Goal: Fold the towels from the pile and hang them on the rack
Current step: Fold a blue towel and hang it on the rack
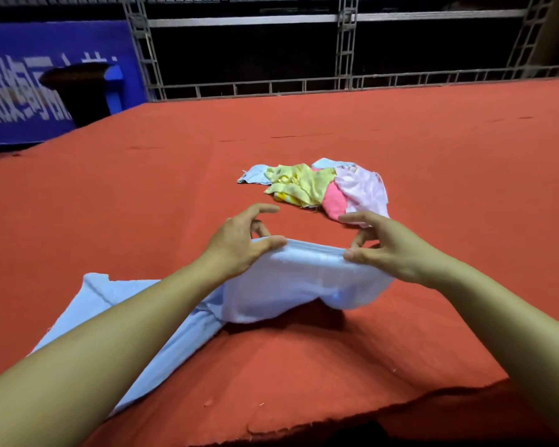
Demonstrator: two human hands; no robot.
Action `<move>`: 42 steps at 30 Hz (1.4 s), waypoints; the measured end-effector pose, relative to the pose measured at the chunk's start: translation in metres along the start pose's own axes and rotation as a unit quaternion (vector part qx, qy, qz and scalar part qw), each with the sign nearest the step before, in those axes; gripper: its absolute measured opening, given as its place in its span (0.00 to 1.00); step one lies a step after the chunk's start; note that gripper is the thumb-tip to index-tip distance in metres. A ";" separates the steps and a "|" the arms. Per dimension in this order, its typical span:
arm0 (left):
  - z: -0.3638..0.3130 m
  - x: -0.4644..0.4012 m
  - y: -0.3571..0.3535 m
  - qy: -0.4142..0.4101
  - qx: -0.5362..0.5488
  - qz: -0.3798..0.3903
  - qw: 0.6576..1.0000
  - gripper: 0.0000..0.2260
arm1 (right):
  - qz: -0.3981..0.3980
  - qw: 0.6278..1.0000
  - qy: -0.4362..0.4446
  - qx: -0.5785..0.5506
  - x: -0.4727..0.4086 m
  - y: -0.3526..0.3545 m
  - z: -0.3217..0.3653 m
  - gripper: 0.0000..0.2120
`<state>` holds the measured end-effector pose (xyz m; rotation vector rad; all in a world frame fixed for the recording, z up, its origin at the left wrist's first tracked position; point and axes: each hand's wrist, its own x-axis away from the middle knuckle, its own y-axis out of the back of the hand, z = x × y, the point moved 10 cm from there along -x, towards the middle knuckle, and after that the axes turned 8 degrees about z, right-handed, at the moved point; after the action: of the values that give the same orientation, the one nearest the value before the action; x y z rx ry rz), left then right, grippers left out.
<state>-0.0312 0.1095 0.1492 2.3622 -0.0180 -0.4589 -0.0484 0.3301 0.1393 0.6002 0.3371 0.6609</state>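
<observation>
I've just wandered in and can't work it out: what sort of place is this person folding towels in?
Probably a hall or event venue, not a home: the red felt-covered table stands before metal truss framing and a blue printed banner. A black bin sits beside the banner.

A staged hall: red-carpeted platform [400,130], metal trusses [346,43], blue banner [29,91].

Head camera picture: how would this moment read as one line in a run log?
step: folding | left hand: pinches light blue towel edge | right hand: pinches same edge | pile: behind on red table | rack: unseen
</observation>
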 end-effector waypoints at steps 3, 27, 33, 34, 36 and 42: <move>-0.005 0.005 -0.001 0.003 0.054 0.005 0.999 0.20 | 0.009 0.999 -0.015 -0.046 0.017 0.001 0.000 0.23; -0.004 -0.049 -0.007 0.018 0.010 0.002 1.000 0.18 | -0.093 0.992 -0.067 -0.049 -0.002 0.060 -0.034 0.19; 0.080 -0.098 -0.068 0.098 -0.074 0.034 0.992 0.20 | -0.122 0.985 -0.121 0.035 -0.069 0.053 -0.130 0.17; 0.092 -0.107 -0.073 0.111 -0.080 0.036 0.990 0.20 | -0.125 0.983 -0.127 0.048 -0.082 0.052 -0.142 0.17; 0.115 -0.126 -0.080 0.131 -0.088 0.036 0.987 0.19 | -0.148 0.977 -0.134 0.076 -0.105 0.056 -0.162 0.18; 0.142 -0.161 -0.086 0.160 -0.192 0.011 0.968 0.19 | -0.237 0.960 -0.136 0.068 -0.120 0.059 -0.194 0.18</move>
<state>-0.2394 0.1027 0.0474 2.0234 0.1792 -0.0562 -0.2567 0.3674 0.0368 0.7021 0.2551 0.0912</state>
